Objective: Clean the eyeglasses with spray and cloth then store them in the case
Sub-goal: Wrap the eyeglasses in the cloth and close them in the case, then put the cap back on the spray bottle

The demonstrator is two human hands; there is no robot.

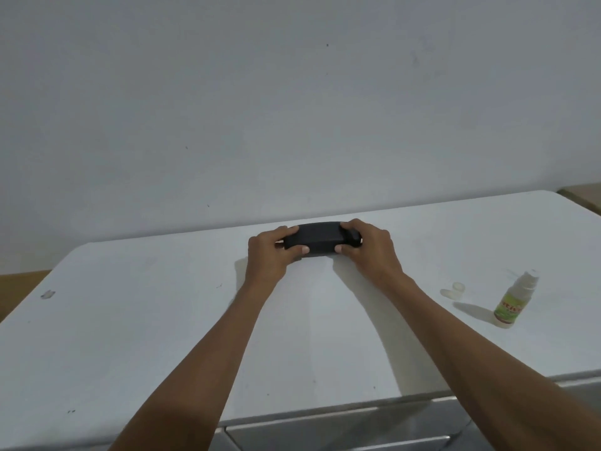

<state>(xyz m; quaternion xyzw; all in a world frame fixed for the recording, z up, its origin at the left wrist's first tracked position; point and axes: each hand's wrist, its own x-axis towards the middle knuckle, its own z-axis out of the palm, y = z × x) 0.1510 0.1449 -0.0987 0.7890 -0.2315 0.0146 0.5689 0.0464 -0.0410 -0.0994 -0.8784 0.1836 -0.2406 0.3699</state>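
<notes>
Both ends of the black case [320,239] are covered, the nine o'clock end by the left hand [271,252] and the three o'clock end by the right hand [367,247], so whether it is closed cannot be told, nor what lies inside. At four o'clock the spray bottle [513,302] has a blurred, unreadable label. Both forearms run off the bottom edge.

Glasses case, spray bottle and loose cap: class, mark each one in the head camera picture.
Glasses case [320,244]: head view, middle of its dark front between the two hands.
Spray bottle [509,307]: head view, on its green label.
Loose cap [458,287]: head view, on its pale top, left of the bottle.
</notes>
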